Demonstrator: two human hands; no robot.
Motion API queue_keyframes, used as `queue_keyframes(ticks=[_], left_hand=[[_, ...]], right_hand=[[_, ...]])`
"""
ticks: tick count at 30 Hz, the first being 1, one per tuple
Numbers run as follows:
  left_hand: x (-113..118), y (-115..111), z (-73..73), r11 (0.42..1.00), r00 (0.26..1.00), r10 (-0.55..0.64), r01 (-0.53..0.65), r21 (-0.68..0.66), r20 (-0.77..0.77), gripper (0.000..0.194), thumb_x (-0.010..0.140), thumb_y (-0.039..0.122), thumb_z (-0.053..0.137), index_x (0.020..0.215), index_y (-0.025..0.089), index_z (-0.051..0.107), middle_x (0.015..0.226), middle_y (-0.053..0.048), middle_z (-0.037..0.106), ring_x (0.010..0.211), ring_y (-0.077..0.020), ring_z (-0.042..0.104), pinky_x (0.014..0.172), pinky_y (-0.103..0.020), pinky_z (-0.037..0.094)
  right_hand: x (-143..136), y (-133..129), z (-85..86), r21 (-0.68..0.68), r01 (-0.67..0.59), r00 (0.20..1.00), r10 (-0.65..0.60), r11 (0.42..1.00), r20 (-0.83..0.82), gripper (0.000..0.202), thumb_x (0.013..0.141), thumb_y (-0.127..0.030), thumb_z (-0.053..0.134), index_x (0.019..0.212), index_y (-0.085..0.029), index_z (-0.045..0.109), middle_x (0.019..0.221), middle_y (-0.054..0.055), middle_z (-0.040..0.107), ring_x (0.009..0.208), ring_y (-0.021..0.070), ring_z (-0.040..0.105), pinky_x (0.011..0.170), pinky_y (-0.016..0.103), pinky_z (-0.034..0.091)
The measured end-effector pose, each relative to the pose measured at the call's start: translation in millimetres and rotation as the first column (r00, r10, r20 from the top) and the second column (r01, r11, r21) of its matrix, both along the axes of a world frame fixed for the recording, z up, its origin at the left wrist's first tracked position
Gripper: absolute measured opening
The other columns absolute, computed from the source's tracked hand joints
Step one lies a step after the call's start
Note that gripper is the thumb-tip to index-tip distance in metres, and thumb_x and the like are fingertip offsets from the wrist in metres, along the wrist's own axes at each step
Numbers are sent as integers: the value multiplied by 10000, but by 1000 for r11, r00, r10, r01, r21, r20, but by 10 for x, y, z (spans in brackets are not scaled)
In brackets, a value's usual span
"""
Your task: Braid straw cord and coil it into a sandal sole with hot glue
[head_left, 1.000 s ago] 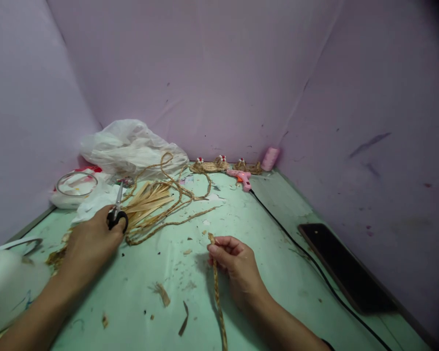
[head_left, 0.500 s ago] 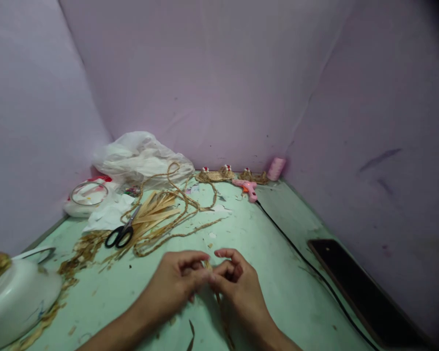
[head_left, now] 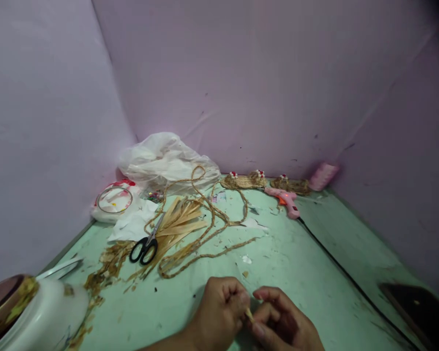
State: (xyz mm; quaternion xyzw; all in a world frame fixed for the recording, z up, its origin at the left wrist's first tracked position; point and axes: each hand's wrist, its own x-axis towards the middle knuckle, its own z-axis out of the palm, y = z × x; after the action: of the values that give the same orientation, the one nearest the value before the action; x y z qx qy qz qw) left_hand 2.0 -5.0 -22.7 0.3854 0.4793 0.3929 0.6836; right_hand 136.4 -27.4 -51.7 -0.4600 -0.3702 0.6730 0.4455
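Low in the view, my left hand (head_left: 221,312) is closed in a pinch on a thin pale fibre strip (head_left: 249,315). My right hand (head_left: 283,321) is close beside it on the right, thumb and fingers pinched at the strip's other end; its index finger is curled a little apart. Most of the strip is hidden by the fingers. Beyond my hands a long braided fibre cord (head_left: 205,254) lies in loops on the green table (head_left: 300,263). Left of the cord, black-handled scissors (head_left: 145,249) rest on a bundle of flat dry strips (head_left: 181,219).
A pink glue gun (head_left: 286,200) with a black cable (head_left: 351,275) lies at the back right, near a pink spool (head_left: 324,176) and braided pieces with red-white beads (head_left: 245,181). A white plastic bag (head_left: 164,158) fills the back left. A white pot (head_left: 54,312) and dark phone-like slab (head_left: 417,307) flank the front.
The view has swung left, so everything sits further right in the picture. My hands are lower, and the left has closed more tightly around the strip.
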Motion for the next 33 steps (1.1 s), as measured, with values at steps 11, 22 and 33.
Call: queue_keyframes(ticks=[11,22,33], left_hand=[[-63,30,-12,982,981,190,-188,33,-50,368,589,440,672,502,171,436,357,108,326,310,-9,217,323,-157,121],[-82,86,-31,990,992,105,-111,88,64,385,646,502,633,725,129,575,500,42,516,293,-23,291,287,-168,162],[-97,35,-11,983,999,45,-49,180,27,276,545,324,757,617,104,607,368,53,484,297,-38,366,305,-158,276]], right_hand=[[99,37,307,-113,-136,971,155,984,182,430,590,-526,747,630,-110,647,398,-80,414,363,16,251,372,180,119],[196,38,313,-186,-275,959,255,943,-122,377,630,-463,742,680,-149,538,438,-109,376,351,5,117,347,183,39],[197,44,346,-210,-381,910,325,900,-258,340,608,-383,756,714,-141,541,473,-108,355,379,2,106,342,158,38]])
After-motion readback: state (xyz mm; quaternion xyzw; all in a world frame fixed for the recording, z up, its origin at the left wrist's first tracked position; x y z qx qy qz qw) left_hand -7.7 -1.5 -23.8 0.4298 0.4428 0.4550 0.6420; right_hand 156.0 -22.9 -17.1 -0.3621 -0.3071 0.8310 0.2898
